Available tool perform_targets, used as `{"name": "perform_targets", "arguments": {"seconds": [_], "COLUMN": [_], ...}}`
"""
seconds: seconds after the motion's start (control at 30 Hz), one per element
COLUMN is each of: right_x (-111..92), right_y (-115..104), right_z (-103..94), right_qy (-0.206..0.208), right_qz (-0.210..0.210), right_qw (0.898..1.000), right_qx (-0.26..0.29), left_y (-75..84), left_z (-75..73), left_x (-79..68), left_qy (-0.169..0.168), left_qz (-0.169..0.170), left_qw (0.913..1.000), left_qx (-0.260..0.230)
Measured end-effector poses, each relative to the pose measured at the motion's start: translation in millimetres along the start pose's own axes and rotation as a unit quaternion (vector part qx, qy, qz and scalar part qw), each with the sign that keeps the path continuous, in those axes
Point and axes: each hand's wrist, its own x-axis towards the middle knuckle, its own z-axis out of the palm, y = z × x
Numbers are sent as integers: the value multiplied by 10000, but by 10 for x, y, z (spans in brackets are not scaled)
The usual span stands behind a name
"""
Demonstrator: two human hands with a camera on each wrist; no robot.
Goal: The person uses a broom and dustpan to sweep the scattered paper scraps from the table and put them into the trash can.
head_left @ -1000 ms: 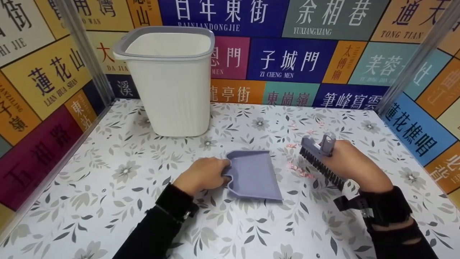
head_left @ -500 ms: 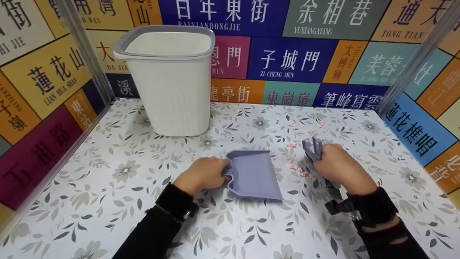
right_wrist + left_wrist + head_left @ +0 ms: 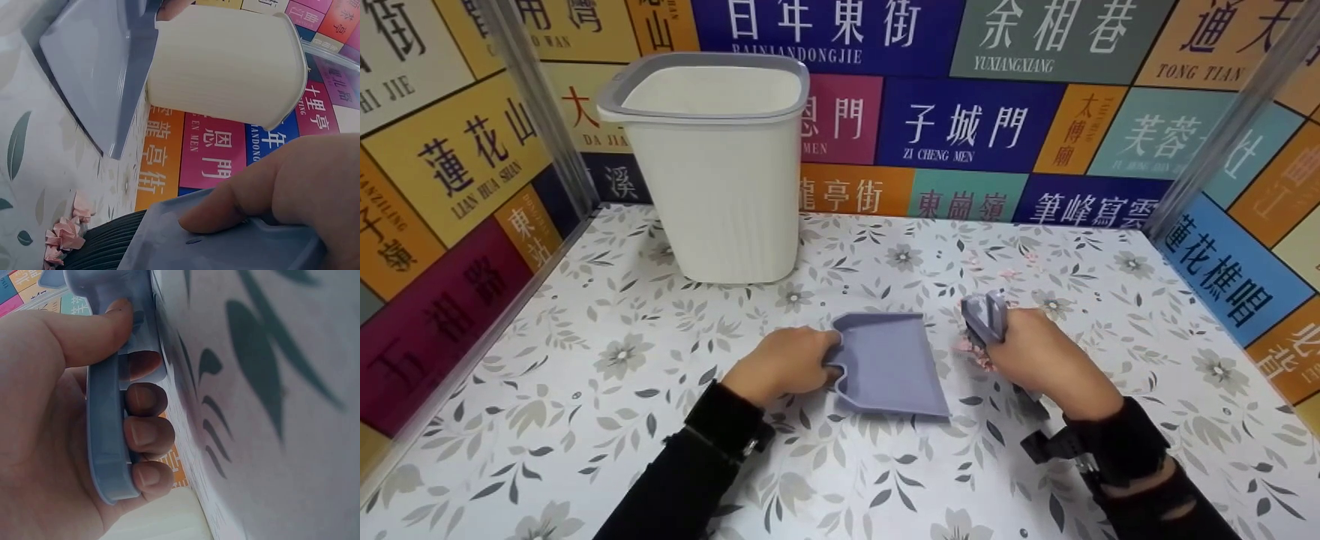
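A grey-blue dustpan (image 3: 889,367) lies on the table with its wide lip facing right. My left hand (image 3: 789,361) grips its handle, and the left wrist view shows the fingers curled round that handle (image 3: 107,433). In my right hand (image 3: 1046,360) is a hand brush (image 3: 984,315) of the same colour, gripped by its body with the thumb along the top. Its dark bristles (image 3: 109,239) touch crumpled pink paper scraps (image 3: 67,233) in the right wrist view. Those scraps lie between brush and dustpan, partly hidden by the brush in the head view.
A white bin (image 3: 720,195) with a grey rim stands at the back left. More pink scraps (image 3: 1009,271) lie behind the brush on the flower-patterned table (image 3: 660,465). Walls covered in colourful sign panels (image 3: 971,124) enclose the back and sides.
My right hand has turned the brush and swept it left toward the dustpan, reaching the near pink scraps. The left hand and dustpan have stayed in place.
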Motion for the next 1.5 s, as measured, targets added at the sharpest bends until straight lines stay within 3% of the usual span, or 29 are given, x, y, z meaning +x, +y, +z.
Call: {"name": "perform_targets", "arguments": {"seconds": [0.43,0.67,0.73,0.93,1.1,1.5], "right_x": [-73,-101,-101,-89,-52,-57], "right_y": [-162,-141,-130,-98,-58,-105], "right_z": [105,82,64,51,111,176], "right_qy": [74,762,874,816,837,367], "right_qz": [-550,-1504,-1611,-973,-990,-1020], "right_qw": [9984,9853,9828,9910,9862,9915], "right_qx": [114,284,237,-411,-1026,-718], "left_y": [-19,-7,-9,-6,-4,-5], "left_z": [12,-7,-7,-3,0,9], "left_x": [-1,-13,-6,2,6,7], "left_qy": [-87,-50,-47,-89,-91,-86], "left_qz": [-74,-32,-29,-73,-82,-64], "left_qw": [9999,9999,9999,9999,9999,9999], "left_qx": [-94,-94,-87,-121,-88,-50]}}
